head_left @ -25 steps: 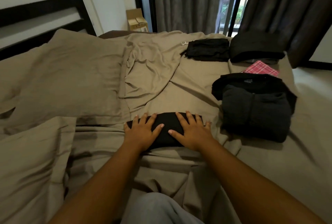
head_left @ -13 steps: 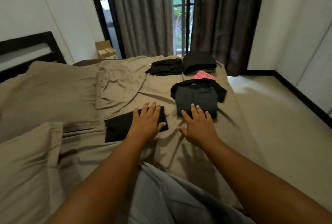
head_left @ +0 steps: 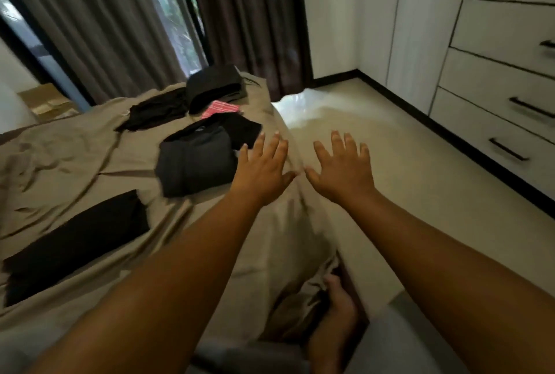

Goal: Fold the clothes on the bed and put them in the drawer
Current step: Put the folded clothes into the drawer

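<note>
Bare of any cloth, left hand (head_left: 264,170) and right hand (head_left: 342,167) hover spread over the bed's (head_left: 90,145) edge.

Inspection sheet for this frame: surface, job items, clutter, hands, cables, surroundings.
Surface: bed, rumpled tan sheet.
Job's things: folded black garment nearest; folded grey garment atop a black top; pink checked cloth; black pile and flat black garment at the far end; visible drawers shut.
Clutter: cardboard box beyond the bed.
Grippers: left hand and right hand open, fingers spread, holding nothing.
Cables: nothing seen.
Surroundings: curtains, glossy floor.
</note>
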Tool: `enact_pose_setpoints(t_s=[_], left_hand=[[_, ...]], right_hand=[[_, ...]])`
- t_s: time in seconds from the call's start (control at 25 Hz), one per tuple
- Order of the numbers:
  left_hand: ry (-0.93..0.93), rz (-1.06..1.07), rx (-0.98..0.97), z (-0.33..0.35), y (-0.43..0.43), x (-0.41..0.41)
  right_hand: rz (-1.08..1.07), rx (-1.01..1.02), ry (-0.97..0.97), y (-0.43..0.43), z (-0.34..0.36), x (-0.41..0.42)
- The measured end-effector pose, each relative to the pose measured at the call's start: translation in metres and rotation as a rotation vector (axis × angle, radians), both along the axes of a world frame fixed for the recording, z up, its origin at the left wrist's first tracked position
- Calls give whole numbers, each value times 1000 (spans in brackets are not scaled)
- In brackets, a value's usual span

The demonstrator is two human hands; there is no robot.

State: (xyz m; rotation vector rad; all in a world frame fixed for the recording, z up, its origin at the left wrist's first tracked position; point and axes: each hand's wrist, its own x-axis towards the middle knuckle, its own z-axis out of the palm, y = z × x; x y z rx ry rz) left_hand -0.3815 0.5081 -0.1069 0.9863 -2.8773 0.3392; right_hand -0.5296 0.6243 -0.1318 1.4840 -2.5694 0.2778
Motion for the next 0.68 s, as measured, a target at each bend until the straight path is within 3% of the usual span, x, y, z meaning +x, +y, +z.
enact_pose_setpoints(t_s=[0.36,0.68], left_hand=[[-119,-91,104,-64,-39,-277],[-180,-136,107,-51,-55,-398]], right_hand=[[-127,87,50,-21,-34,-267],[-236,153,-37,-19,-28,-360]])
